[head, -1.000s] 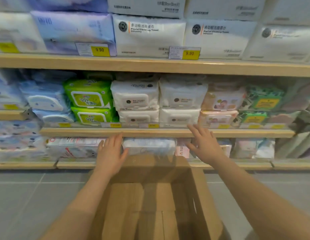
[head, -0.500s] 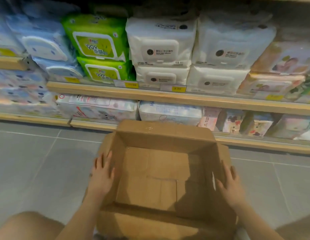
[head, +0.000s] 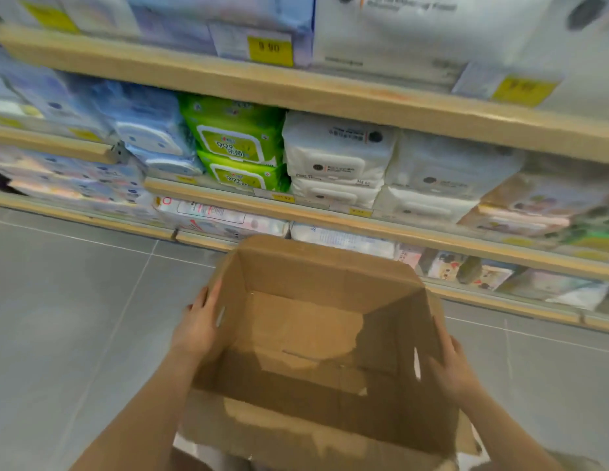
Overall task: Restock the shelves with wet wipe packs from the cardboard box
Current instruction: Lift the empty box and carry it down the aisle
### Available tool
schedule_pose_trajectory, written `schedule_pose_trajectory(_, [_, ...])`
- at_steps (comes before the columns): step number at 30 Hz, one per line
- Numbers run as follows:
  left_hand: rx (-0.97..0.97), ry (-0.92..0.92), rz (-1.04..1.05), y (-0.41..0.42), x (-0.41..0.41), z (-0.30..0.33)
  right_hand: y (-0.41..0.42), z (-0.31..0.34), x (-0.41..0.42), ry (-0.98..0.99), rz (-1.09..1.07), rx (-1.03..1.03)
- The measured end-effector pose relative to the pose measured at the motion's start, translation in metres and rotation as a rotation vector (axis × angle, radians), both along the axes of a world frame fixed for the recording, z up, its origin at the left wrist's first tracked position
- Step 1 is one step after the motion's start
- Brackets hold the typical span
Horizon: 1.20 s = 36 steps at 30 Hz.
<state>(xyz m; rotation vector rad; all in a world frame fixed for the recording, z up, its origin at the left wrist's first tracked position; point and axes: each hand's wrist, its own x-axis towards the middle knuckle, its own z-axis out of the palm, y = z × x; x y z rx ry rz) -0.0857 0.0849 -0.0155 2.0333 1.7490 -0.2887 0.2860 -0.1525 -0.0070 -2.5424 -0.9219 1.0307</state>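
The brown cardboard box [head: 316, 270] stands open in front of me, and its inside shows only bare cardboard. My left hand [head: 197, 326] presses flat against its left outer wall, fingers straight. My right hand [head: 449, 365] presses flat against the right outer wall beside a handle slot. Wet wipe packs fill the wooden shelves behind the box: white packs [head: 333, 161], green packs [head: 233, 141] and pale blue packs [head: 150, 134] on the middle shelf.
The middle shelf's wooden front edge [head: 228, 195] runs just beyond the box. Lower packs [head: 214, 215] lie on the bottom shelf behind the box's far rim. Large white tissue packs [head: 415, 32] sit on the top shelf. Grey floor tiles [head: 75, 300] spread to the left and right.
Both hands came down from the shelf edge to the box's side walls. The box now sits higher and nearer in view, and the camera has tilted up toward the shelves.
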Motion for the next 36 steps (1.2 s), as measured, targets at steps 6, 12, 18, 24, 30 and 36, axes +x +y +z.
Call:
schedule_pose_trajectory(6, [0.056, -0.066, -0.013, 0.003, -0.006, 0.153, 0.018, 0.157, 0.017, 0.053, 0.06, 0.058])
schedule_pose_trajectory(12, [0.124, -0.089, 0.013, -0.004, -0.001, 0.293, 0.033, 0.292, 0.04, 0.052, 0.124, 0.086])
schedule_pose_trajectory(18, [0.108, -0.066, 0.024, -0.036, -0.007, 0.371, 0.021, 0.351, 0.051, 0.108, 0.197, 0.09])
schedule_pose_trajectory(24, [0.123, 0.029, 0.248, -0.093, -0.019, 0.419, 0.029, 0.393, 0.056, 0.209, 0.356, 0.155])
schedule_pose_trajectory(30, [0.225, -0.006, 0.438, -0.144, -0.034, 0.459, 0.073, 0.446, 0.06, 0.233, 0.53, 0.236])
schedule_pose_trajectory(36, [0.304, -0.052, 0.593, -0.177, -0.06, 0.487, 0.125, 0.486, 0.033, 0.235, 0.687, 0.289])
